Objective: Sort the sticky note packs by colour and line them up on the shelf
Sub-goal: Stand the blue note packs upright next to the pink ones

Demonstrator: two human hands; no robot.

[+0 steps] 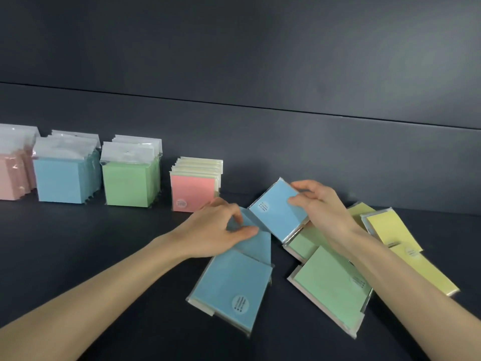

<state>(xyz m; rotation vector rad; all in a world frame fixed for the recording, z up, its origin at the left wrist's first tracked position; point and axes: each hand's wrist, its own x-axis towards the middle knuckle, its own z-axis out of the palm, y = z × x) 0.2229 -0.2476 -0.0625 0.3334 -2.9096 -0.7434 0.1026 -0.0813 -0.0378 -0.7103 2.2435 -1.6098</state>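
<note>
Blue pack (pixel 279 214) sits tilted above the loose pile, right of centre on the shelf (pixel 104 256). I can't read its round white sticker (pixel 263 206), the print is too small. Right hand (pixel 321 204) pinches the pack's far corner, wrist bent down. Left hand (pixel 218 230) curls onto a second blue pack (pixel 256 244) lying flat. Green packs (pixel 330 282) and yellow packs (pixel 390 230) lie beside them. Upright at back left: pink row (pixel 13 178), blue row (pixel 59 181), green row (pixel 127 186), pink-fronted row (pixel 194 190).
</note>
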